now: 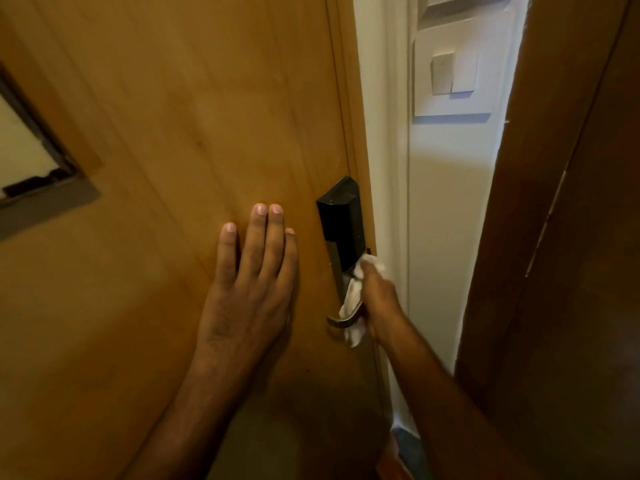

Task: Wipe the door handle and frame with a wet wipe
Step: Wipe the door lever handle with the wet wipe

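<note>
On the wooden door (156, 133), the left hand (249, 289) lies flat, fingers together; the right hand (379, 303) clutches a wipe (351, 299) around the handle (341, 320).

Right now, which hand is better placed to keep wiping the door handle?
Right. The right hand already grips the wet wipe against the door handle. The left hand lies flat on the door, empty, bracing it.
</note>
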Demonstrator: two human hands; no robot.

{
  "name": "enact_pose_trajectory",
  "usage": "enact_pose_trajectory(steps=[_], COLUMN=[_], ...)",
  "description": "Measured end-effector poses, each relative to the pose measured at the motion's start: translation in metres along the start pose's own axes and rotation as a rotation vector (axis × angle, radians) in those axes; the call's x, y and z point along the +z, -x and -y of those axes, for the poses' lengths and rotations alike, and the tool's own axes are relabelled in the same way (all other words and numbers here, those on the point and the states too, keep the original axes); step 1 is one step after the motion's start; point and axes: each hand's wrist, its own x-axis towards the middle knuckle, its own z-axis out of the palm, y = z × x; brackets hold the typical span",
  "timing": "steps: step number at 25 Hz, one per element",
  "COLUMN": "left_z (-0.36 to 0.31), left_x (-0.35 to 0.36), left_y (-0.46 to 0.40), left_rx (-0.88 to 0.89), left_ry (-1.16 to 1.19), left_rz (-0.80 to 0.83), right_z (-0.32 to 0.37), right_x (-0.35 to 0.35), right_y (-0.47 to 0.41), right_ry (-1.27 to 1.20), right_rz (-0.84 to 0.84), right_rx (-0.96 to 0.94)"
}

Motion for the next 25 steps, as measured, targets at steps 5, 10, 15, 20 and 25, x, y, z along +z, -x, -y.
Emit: enact_pose_trajectory(steps=[5, 10, 15, 20, 25], left_z=[-0.001, 0.004, 0.004, -0.009, -0.081], left_x=[0.0, 0.001, -0.004, -0.018, -0.054], left_y=[-0.001, 0.0, -0.002, -0.022, -0.08], left_rx=[0.011, 0.021, 0.033, -0.044, 0.067], left_ry=[0.045, 0.063, 0.127, 0.392, 0.73], left_rz=[0.008, 0.023, 0.042, 0.087, 0.009], right_z=[-0.062, -0.083, -0.013, 0.034, 0.068], right_x=[0.01, 0.014, -0.009, -0.107, -0.191], right_y=[0.029, 0.053, 0.052, 0.05, 0.084], right_ry=[0.097, 0.291, 0.213, 0.024, -0.322], right_rz=[-0.046, 0.086, -0.09, -0.209, -0.401], right_rx=[-0.156, -0.333, -0.557, -0.38, -0.466])
